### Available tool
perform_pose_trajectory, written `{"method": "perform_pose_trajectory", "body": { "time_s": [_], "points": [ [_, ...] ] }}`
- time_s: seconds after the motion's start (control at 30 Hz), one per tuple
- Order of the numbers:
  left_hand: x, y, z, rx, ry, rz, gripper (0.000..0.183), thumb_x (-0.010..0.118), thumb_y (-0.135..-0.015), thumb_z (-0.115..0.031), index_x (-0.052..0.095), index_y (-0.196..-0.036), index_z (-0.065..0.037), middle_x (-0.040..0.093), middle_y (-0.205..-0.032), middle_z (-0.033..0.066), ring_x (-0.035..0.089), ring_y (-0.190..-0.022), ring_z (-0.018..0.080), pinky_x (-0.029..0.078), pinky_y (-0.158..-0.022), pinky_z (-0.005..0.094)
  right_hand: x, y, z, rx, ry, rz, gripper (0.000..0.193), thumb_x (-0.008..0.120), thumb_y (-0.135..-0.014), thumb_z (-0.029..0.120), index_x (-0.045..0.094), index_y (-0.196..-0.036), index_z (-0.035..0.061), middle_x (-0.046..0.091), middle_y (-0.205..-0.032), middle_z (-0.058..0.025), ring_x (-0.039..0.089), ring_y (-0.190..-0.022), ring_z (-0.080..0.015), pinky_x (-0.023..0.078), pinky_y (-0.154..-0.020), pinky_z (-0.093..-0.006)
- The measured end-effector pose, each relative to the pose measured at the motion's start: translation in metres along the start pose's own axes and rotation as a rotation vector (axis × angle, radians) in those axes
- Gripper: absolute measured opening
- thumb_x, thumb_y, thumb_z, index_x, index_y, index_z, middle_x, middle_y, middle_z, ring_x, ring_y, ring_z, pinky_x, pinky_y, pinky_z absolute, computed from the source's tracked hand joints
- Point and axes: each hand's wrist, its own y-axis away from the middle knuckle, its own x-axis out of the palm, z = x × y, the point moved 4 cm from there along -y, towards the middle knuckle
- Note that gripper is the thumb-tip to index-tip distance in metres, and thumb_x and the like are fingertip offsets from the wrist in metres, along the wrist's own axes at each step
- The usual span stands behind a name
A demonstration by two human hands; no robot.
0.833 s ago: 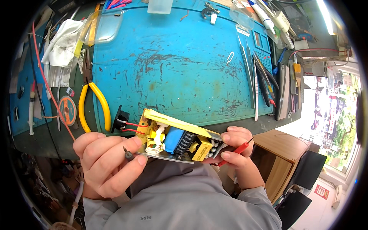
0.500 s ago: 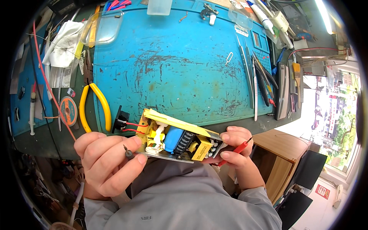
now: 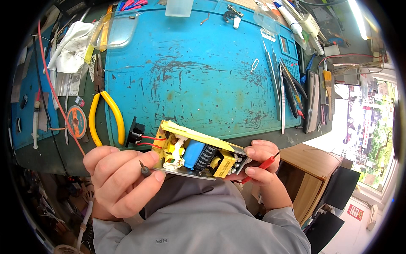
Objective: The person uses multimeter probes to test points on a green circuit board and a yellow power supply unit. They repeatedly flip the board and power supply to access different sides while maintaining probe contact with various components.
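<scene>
Both hands hold a power supply board [image 3: 195, 153] level above the mat's near edge, in front of my grey shirt. Yellow insulating sheet lines its far side; a blue capacitor, black capacitors and a yellow transformer stand between. My left hand [image 3: 120, 180] pinches the board's left end and also holds a black test probe [image 3: 145, 170], tip pointing up. At the right end, my right hand [image 3: 263, 167] grips the board along with a red test probe [image 3: 267, 161], its tip angled up to the right. A black power socket [image 3: 135, 132] hangs off the board's left end on two red wires.
Yellow-handled pliers [image 3: 114, 114] lie left of the socket, beside a solder wire spool [image 3: 76, 122]. On the scratched blue mat [image 3: 190, 84] rest a small wire loop [image 3: 254, 65] and several tweezers [image 3: 282, 101]. A wooden cabinet [image 3: 311, 158] stands right.
The whole view has shifted slightly, with the bench items a little to the right. Both hands keep nearly the same hold on the board and probes.
</scene>
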Motion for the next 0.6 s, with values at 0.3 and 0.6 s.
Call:
{"method": "perform_pose_trajectory", "body": {
  "time_s": [0.3,0.6],
  "points": [
    [0.0014,0.0005,0.0007,0.011,-0.001,-0.024,0.036,0.079,-0.083,-0.013,0.061,-0.114,-0.016,0.073,-0.106,0.0033,0.064,-0.084,0.0186,0.044,-0.079,0.0377,-0.0001,0.0008,0.0002,0.006,0.001,0.01,0.06,0.091,-0.077,0.046,0.056,-0.119,0.021,0.069,-0.111,-0.0067,0.068,-0.087,-0.0179,0.062,-0.082,-0.0348],
    [0.0012,-0.0008,0.0004,0.003,-0.011,-0.022,0.035,0.079,-0.083,-0.01,0.064,-0.113,-0.017,0.073,-0.105,0.002,0.064,-0.085,0.0174,0.045,-0.078,0.0355,0.0019,-0.0037,-0.0014,-0.051,-0.001,-0.054,0.058,0.091,-0.078,0.043,0.058,-0.117,0.0157,0.07,-0.104,-0.0096,0.069,-0.08,-0.019,0.062,-0.075,-0.0334]
  ]
}}
